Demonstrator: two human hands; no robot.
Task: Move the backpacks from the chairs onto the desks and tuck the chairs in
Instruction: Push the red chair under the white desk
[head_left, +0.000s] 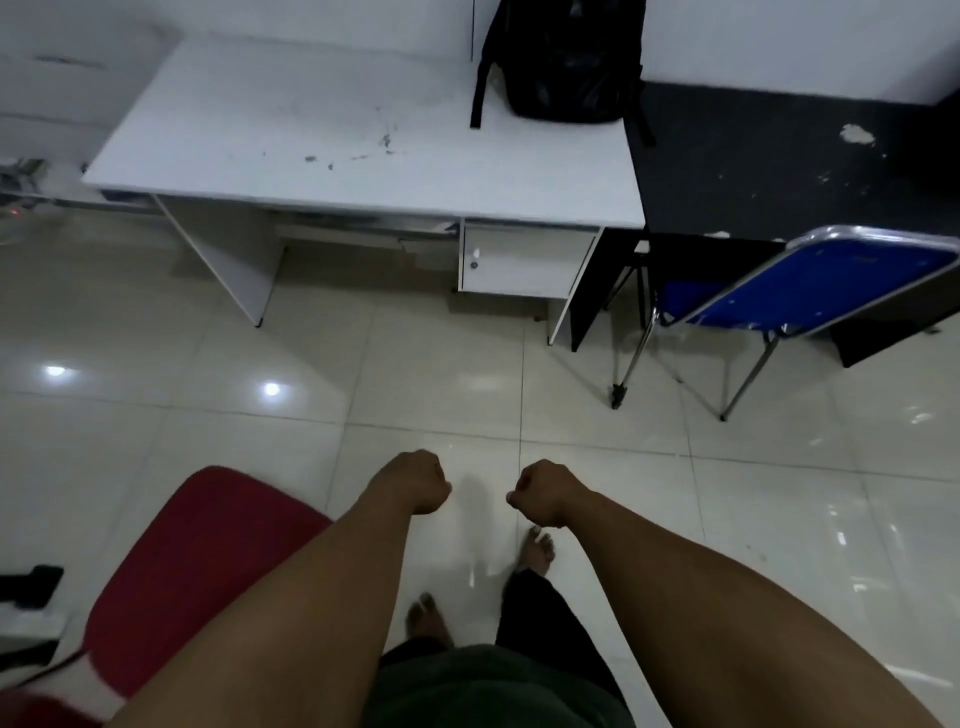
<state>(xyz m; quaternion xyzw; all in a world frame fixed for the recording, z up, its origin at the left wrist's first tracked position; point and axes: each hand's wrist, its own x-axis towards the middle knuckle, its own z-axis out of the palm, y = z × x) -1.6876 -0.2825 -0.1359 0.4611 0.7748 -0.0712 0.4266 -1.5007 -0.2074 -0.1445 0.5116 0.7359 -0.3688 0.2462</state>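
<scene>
Fingers of the left hand (415, 480) curled into a loose fist, nothing in it. Fingers of the right hand (543, 491) likewise clenched on nothing, thumb tucked against the knuckles. Both fists held out side by side over the glossy cream floor tiles (260, 426), apart from each other, bare forearms running back toward the camera. Bare feet (537, 551) on the tiles below the fists.

Just beside the left forearm, at the lower left, a red padded chair seat (197, 561), partly hidden by the arm; nothing on the visible part of it.

Farther out, a white rectangular laminate desk (322, 124) with a small locked drawer cabinet (519, 262) under its right end. On the far right corner of that desktop, a black fabric backpack (563, 57) standing against the white wall, one strap hanging over the desktop, another trailing off the right edge.

To the right, touching the white desk, a black desk (769, 171) with chipped pale patches on its surface. Before it, a blue folding chair with a chrome tube frame (810, 286), seat partly under the black desk, backrest tilted toward the camera, legs out on the tiles.
</scene>
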